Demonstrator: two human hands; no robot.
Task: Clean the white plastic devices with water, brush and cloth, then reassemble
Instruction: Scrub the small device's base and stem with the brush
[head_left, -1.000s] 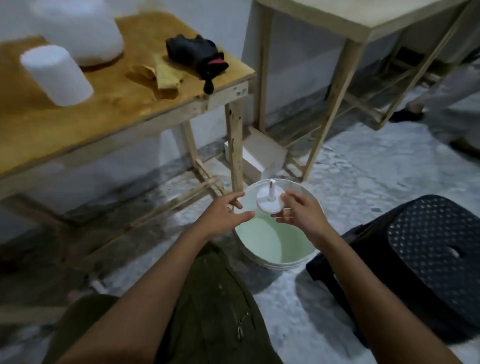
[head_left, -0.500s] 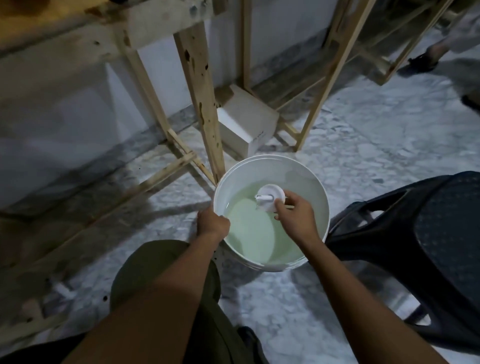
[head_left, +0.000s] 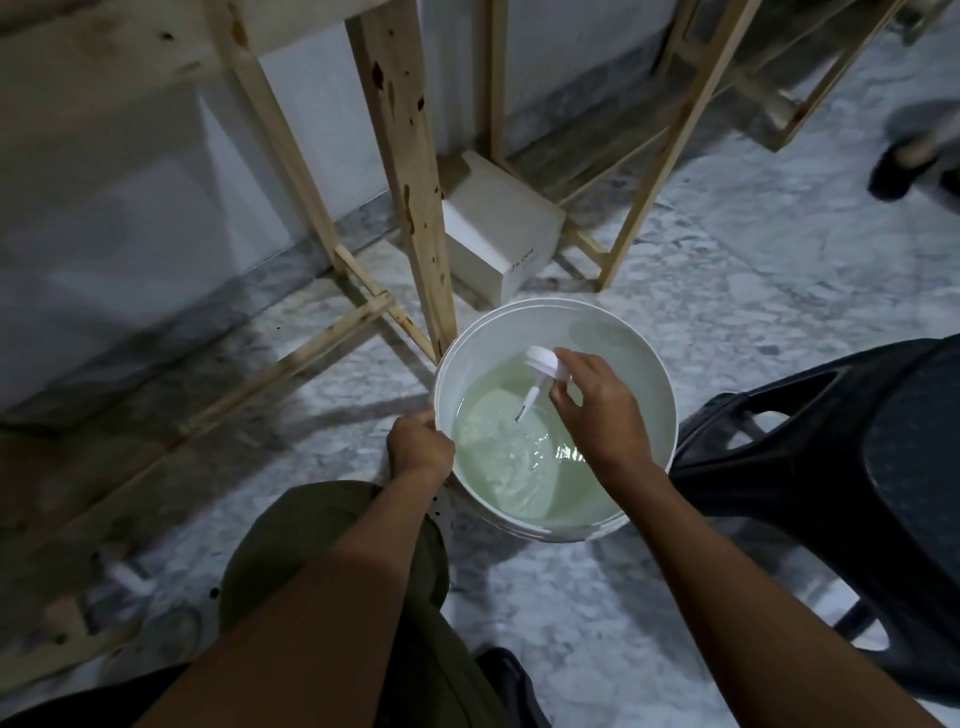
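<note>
White plastic device part, a round disc w/ a thin stem, is held over the white bucket, tilted so the stem slants down and left toward the water; stem tip sits right at the rippled surface, can't tell if it's touching; right hand pinches the disc's right edge w/ curled fingertips, wrist above the bucket's near-right side; left hand is curled round the bucket's left rim, gripping it; water is pale green and fills approx the lower part of the bucket; bucket stands on a grey-white marbled floor, just in front of a knotty wooden table leg; white box lies on the floor behind that leg, near the bucket's far rim; black plastic stool is just beside the bucket on the right; an olive-trousered knee is under the left forearm; a blurred dark shoe shows at top right, well apart.
</note>
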